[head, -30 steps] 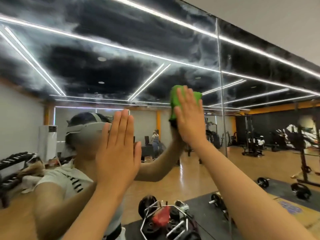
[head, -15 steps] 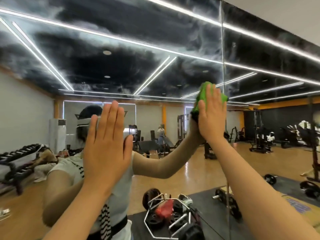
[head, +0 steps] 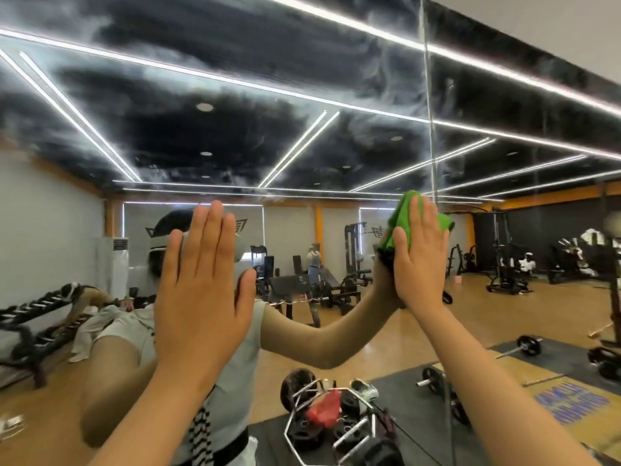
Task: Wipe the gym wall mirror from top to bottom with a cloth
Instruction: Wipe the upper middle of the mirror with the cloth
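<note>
A person presses a green cloth against a gym wall mirror with the right hand, fingers straight and together, palm flat on the fabric. The cloth lies sandwiched between that palm and the glass, its bunched edges showing above the fingertips and at both sides of the hand, just left of the vertical seam where two mirror panels meet. The left hand is raised lower and well apart to the left, fingers straight, thumb spread, holding nothing; whether its palm touches the glass cannot be told. Cloudy whitish streaks spread across the upper mirror, over the reflected dark ceiling and its light strips. Lower in the glass appear the person's own reflection, a dumbbell rack at left, weight machines along the far wall, and a hex bar loaded with plates on a dark floor mat.
</note>
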Motion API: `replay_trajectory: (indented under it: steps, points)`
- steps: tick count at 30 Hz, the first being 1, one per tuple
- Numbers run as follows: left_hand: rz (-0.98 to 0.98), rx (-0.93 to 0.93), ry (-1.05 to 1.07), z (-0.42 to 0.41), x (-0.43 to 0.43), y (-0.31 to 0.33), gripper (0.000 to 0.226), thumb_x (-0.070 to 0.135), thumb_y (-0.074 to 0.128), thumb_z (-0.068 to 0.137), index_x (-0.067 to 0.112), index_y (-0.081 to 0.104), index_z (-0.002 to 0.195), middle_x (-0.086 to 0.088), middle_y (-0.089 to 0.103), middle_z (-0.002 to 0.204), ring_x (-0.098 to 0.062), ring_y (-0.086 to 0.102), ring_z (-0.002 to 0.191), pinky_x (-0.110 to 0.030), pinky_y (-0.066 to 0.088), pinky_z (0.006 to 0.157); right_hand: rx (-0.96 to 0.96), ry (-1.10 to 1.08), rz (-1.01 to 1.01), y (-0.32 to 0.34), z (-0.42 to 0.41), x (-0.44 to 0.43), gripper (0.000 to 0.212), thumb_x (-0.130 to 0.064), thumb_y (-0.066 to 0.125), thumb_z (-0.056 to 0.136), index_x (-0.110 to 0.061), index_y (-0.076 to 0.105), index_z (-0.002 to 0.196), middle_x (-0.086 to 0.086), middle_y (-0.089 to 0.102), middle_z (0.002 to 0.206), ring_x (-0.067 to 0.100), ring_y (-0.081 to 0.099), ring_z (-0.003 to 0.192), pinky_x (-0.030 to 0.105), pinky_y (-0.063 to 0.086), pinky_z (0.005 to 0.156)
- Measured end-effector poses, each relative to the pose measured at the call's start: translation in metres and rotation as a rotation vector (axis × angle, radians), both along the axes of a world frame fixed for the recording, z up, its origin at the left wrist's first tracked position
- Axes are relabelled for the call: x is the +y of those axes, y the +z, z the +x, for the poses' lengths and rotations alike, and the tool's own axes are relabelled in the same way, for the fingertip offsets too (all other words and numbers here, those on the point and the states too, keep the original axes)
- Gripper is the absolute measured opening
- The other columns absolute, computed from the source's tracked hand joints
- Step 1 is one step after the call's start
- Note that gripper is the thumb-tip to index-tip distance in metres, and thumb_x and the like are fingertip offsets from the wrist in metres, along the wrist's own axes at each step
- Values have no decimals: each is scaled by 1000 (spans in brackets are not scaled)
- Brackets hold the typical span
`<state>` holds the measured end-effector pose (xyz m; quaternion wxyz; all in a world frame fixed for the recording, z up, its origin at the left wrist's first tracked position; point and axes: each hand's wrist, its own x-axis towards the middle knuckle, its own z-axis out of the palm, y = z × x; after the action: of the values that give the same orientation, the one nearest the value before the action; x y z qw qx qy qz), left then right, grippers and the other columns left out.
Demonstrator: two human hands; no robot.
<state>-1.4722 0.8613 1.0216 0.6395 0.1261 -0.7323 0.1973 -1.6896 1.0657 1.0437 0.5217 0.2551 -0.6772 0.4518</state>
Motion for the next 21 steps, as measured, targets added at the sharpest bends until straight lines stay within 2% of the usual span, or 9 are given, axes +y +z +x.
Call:
replay_trajectory:
  steps: [2,4,6,8,10,12,16,18,21]
  points:
    - [-7,4,4,0,0,-1,70,36,35,100,3,15,158,-14,11,167,-26,9,155,-49,10,125,-82,-13,-61,-26,14,-11,61,-50,10,98,-30,4,156,-5,1,165,11,-6,152,48,0,124]
    - [-11,-2,12,0,-1,-2,70,37,34,101,3,14,158,-14,9,167,-26,7,155,-47,8,125,-82,4,5,-57,34,-25,58,-49,11,100,-34,-3,155,-8,-7,164,11,-10,151,46,-4,123]
    - [-16,-9,22,0,-2,-1,70,38,32,101,2,14,158,-14,9,167,-26,6,155,-47,6,125,23,27,167,-83,45,-30,58,-46,17,103,-36,-7,155,-10,-10,165,13,-10,152,40,-9,123]
    - [-21,-18,33,1,-2,-1,70,39,29,102,1,14,158,-15,9,167,-26,5,155,-47,5,125,155,23,317,-91,39,-19,57,-43,20,105,-36,-3,157,-11,-7,166,15,-4,153,37,-7,123]
    - [-24,-20,38,2,-1,0,69,39,27,102,0,14,158,-16,9,167,-27,5,155,-47,5,126,198,-17,376,-87,21,-2,54,-47,15,105,-40,-3,156,-15,-6,165,12,-2,153,35,-7,123]
    - [-22,-21,34,2,-1,-1,69,39,26,102,1,13,158,-16,8,167,-28,5,155,-47,4,126,77,-5,271,-84,7,12,55,-52,11,104,-40,-3,155,-15,-5,165,9,-5,152,34,-9,122]
    - [-14,-29,16,2,-3,-1,70,37,29,102,2,10,159,-16,5,167,-28,4,155,-49,7,125,-222,-34,-46,-97,24,-13,58,-52,7,98,-36,-7,152,-9,-11,163,5,-17,149,48,-3,123]
    - [-16,-27,4,2,-3,-1,70,37,30,102,2,10,159,-15,5,167,-28,4,155,-51,9,125,-195,-45,-18,-97,40,-31,59,-51,7,97,-35,-8,152,-7,-13,163,9,-16,150,45,-8,123]
    - [-27,-25,-6,1,-4,0,70,37,30,102,2,9,159,-15,6,167,-28,4,155,-51,10,125,-15,-29,171,-76,32,-24,56,-46,13,102,-36,-6,153,-8,-9,164,8,-13,151,35,-13,121]
